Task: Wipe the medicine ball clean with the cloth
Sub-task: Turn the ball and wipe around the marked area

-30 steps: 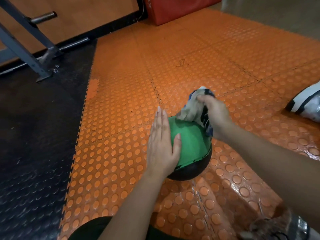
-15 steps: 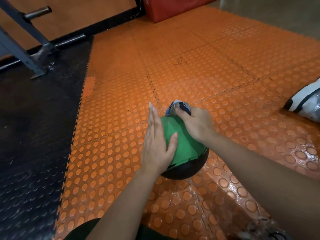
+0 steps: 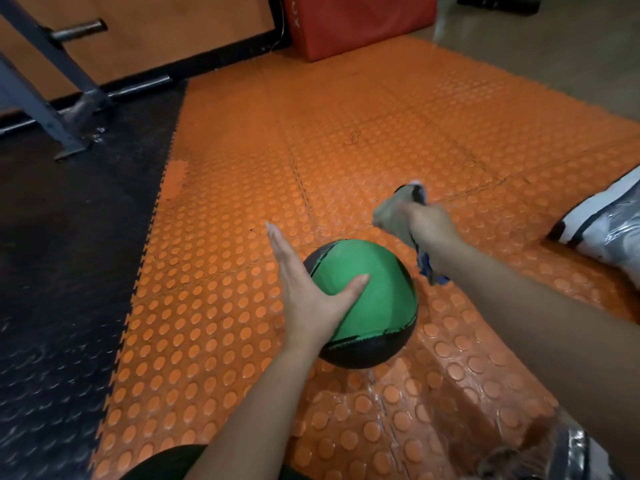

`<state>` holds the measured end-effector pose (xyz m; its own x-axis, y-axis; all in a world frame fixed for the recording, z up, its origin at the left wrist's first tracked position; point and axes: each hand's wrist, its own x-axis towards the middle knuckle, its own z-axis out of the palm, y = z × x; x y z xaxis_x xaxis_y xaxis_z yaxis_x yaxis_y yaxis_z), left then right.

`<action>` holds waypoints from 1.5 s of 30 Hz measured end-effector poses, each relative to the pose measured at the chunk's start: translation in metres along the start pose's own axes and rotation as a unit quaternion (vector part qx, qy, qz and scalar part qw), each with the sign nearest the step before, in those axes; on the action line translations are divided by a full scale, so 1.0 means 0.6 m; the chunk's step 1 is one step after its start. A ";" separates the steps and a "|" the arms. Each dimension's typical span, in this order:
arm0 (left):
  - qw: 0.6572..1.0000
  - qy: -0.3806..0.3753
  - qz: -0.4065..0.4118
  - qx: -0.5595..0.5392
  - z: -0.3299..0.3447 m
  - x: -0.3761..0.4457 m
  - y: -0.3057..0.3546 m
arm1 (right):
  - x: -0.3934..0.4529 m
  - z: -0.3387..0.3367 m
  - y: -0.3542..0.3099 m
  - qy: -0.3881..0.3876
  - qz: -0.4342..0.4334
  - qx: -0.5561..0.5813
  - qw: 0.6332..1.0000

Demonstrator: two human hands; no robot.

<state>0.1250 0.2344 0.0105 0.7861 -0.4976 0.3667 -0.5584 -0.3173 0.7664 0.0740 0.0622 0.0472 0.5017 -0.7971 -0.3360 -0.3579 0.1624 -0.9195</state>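
A green and black medicine ball point(image 3: 374, 292) sits on the orange studded floor mat point(image 3: 381, 140). My left hand point(image 3: 304, 289) rests flat against the ball's left side, fingers straight, thumb across the green panel. My right hand point(image 3: 429, 226) grips a bunched grey, white and blue cloth point(image 3: 391, 209) above and to the right of the ball, lifted off its surface. One end of the cloth hangs down under my wrist, beside the ball's upper right edge.
A black studded mat point(image 3: 62, 271) covers the floor to the left. A grey metal rack foot point(image 3: 62, 109) stands at the back left. A red pad point(image 3: 353, 22) leans at the back. A white shoe point(image 3: 602, 226) lies at the right edge, another point(image 3: 554, 455) at bottom right.
My right hand has lifted the cloth off the top of the ball and moved it up and to the right. My left hand stays on the ball's left side.
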 end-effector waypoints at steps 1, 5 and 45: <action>1.000 -0.006 0.010 0.008 0.000 0.003 0.002 | 0.002 0.012 0.009 -0.034 -0.027 -0.114 0.993; 0.999 -0.019 0.020 0.032 0.008 0.009 0.011 | -0.024 0.045 0.032 -0.056 -0.160 -0.293 0.941; 0.975 -0.157 0.129 0.094 0.012 0.043 0.025 | -0.025 -0.043 -0.019 -0.072 0.017 0.225 0.972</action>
<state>0.1347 0.2108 0.0278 0.5092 -0.7941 0.3318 -0.7890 -0.2766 0.5487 0.0499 0.0572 0.0678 0.6125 -0.7027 -0.3622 -0.0120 0.4498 -0.8931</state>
